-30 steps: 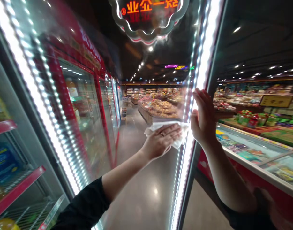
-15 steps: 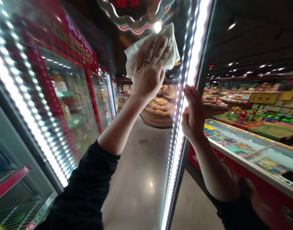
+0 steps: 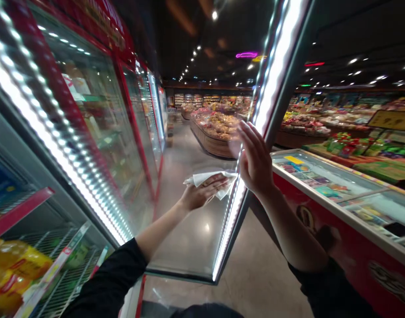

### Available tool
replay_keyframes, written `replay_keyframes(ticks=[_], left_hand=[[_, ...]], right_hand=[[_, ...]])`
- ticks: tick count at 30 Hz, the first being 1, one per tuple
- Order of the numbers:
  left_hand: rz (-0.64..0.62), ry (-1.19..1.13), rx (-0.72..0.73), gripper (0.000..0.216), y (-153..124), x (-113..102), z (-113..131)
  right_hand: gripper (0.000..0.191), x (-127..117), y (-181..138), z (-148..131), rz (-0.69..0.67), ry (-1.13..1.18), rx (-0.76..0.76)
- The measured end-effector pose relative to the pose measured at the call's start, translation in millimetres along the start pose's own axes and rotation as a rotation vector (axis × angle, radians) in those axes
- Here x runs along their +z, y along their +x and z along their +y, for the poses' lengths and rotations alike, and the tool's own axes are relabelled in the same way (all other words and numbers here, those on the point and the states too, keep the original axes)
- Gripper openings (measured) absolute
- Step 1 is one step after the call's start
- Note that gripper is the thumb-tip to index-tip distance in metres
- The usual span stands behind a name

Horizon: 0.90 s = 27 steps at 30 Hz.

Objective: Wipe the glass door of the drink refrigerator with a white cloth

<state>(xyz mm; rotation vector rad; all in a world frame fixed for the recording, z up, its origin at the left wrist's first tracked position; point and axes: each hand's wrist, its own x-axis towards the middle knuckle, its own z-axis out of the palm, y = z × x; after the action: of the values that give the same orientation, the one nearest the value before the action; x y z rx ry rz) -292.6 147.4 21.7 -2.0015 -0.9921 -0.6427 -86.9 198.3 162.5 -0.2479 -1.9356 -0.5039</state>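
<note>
Clearly, from the head view, the step in hand was wiping the inner face of the open glass refrigerator door (image 3: 192,229) with its strip of white lights along the edge. The left hand (image 3: 202,194) lay flat with fingers spread, its grip pressing a crumpled white cloth (image 3: 211,179) against the pane, close to the lit edge and about mid-height of the door. The right hand (image 3: 255,161) stood open, palm against the door's outer edge, grasping nothing and seemingly steadying it. The cloth's long axis ran roughly level, across the glass toward the light strip, while the door's long axis stood upright, tilted in this view. Judging from this, the next move called for even pressure and a firm brace. Red wire shelves (image 3: 20,212) stood at left; a red chest freezer (image 3: 338,207) lay at right.
</note>
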Motion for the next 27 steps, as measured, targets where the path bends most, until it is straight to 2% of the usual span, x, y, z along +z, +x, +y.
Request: replay_keyframes(ticks=[2,5,7,9,11,16,19,21,23,27], left_hand=[[0.036,0.019,-0.168,0.059,29.1,-19.3,-16.5],[0.123,0.044,-0.409,0.063,87.9,-54.5,-48.3],[0.166,0.021,-0.469,0.066,117.4,-70.2,-62.3],[0.19,-0.009,-0.468,0.065,127.2,-71.7,-62.4],[0.178,-0.03,-0.406,0.062,114.3,-57.5,-46.6],[0.049,-0.104,-0.138,0.055,32.1,5.4,19.0],[-0.003,-0.109,-0.1,0.056,6.0,18.5,31.0],[-0.029,-0.106,-0.105,0.057,8.5,7.9,19.2],[-0.025,-0.076,-0.195,0.059,21.4,-15.4,-6.8],[0.15,0.016,-0.516,0.059,50.2,-79.3,-89.3]], right_hand=[[0.074,8.1,-10.2,-5.7,-0.007,0.034,-0.023],[0.071,14.1,-12.1,-10.8,0.022,0.009,-0.015],[0.068,13.5,-8.1,-11.3,0.05,-0.026,0.02],[0.067,10.8,-4.3,-10.2,0.047,-0.065,0.048],[0.067,8.0,-3.2,-8.8,0.016,-0.109,0.058],[0.072,7.5,-7.1,-12.3,-0.02,-0.132,0.012],[0.075,10.8,-5.2,-19.5,-0.012,-0.127,0.01],[0.077,13.0,-1.3,-24.3,-0.019,-0.108,0.003],[0.078,14.6,3.4,-27.5,-0.015,-0.077,-0.016],[0.08,17.5,13.0,-27.7,0.034,-0.04,-0.05]])
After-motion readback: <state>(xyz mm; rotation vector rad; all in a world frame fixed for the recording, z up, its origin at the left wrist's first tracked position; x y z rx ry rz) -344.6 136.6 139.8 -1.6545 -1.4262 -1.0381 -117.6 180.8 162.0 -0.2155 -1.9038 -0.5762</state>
